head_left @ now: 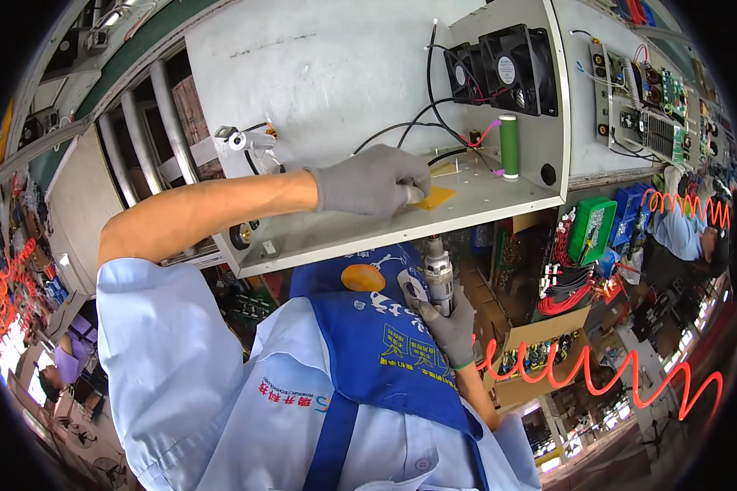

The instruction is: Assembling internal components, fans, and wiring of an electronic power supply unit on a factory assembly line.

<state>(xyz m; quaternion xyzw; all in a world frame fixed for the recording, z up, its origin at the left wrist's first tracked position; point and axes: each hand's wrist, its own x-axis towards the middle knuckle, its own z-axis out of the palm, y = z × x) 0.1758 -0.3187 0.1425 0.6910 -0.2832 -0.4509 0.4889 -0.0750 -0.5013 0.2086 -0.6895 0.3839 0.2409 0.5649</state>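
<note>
Head view, right grip (452,329) clasping driver (439,277), left grip (370,180) unclear beside yellow sheet (439,197), green cylinder (508,149), fans (508,70)

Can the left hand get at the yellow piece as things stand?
Most likely yes: the left hand is right beside the yellow piece, with nothing visible blocking the way; whether they touch is hard to tell.
</note>
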